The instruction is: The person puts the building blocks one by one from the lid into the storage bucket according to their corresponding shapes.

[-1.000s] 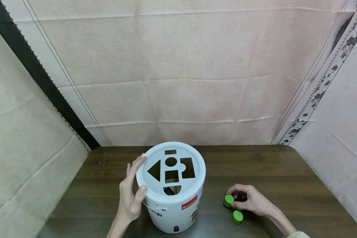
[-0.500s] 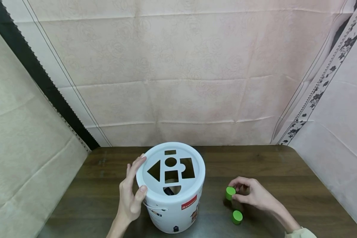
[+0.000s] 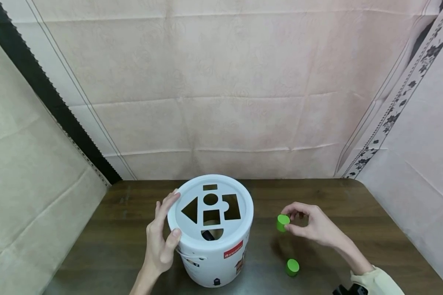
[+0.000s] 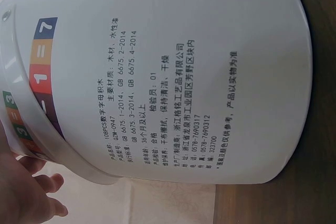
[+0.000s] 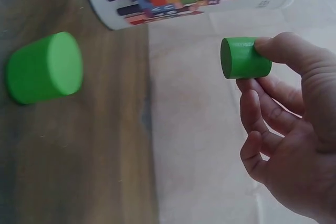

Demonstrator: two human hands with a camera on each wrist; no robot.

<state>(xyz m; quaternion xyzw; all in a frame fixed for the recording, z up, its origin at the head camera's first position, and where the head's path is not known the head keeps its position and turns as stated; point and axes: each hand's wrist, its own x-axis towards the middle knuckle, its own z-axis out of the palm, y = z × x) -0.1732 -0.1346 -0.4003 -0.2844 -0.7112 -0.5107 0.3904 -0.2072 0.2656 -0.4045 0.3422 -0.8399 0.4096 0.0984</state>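
Note:
My right hand (image 3: 313, 223) pinches a green wooden cylinder block (image 3: 283, 223) between thumb and fingertips, raised above the tabletop. A second green cylinder block (image 3: 292, 267) stands on the table nearer the front; in the right wrist view this block (image 5: 44, 69) is at the left. To the left stands a white bucket (image 3: 225, 268) with a lid (image 3: 221, 237) cut with several shaped holes. My left hand (image 3: 162, 239) rests against the lid's left rim, thumb and fingers spread and mostly straight. A dark piece (image 3: 208, 235) shows through the front hole.
The brown wooden table (image 3: 114, 254) runs back to a pale cloth backdrop (image 3: 221, 102). More cloth hangs at both sides. The bucket's thin white handle (image 3: 192, 256) hangs down at its left front. A black device (image 3: 350, 290) sits at my right wrist.
My right hand has lifted one green cylinder block from beside the other and moved it away toward the back of the table. The left hand and bucket have stayed in place.

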